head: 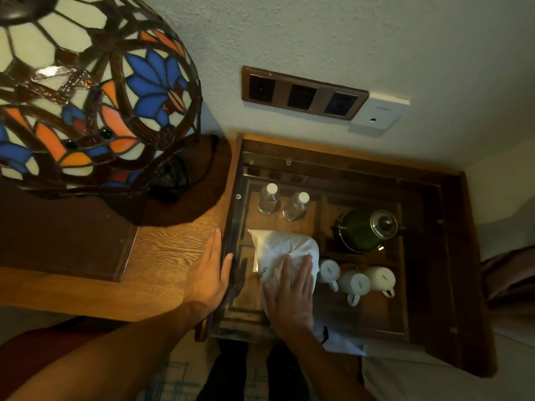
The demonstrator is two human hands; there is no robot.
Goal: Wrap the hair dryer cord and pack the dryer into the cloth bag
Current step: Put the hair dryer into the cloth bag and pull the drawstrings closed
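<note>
While I look down through the head camera, my right hand (291, 295) lies flat, fingers straight and spread, pressing on the bulging white cloth bag (282, 251) with dark lettering on its side. That bag sits in the front left part of the recessed wooden tray (385, 319), its loose mouth end trailing toward me over the tray's near edge, where a short black drawstring piece (325, 334) shows. I cannot see the hair dryer or its cord; whether they are inside the bag I cannot tell.

My left hand (209, 273) is also released, fingers straight and together, resting on the wooden tabletop (162, 256), with its thumb side against the left edge of the clear panel (231, 221) that frames the tray. It holds nothing.

Behind the bag stand two clear plastic water bottles with white caps (283, 202), side by side and upright. To the right of the bag, a dark green kettle with a shiny metal lid (366, 230) fills its own compartment, and in front of it three white ceramic mugs (354, 282) lie in a row, just beside the bag.

On the left a stained-glass lamp shade with blue and orange flowers (92, 91) looms over the tabletop. On the wall above the tray there is a brown-framed strip of three sockets (304, 95), with a small white box (377, 117) touching its right end.
</note>
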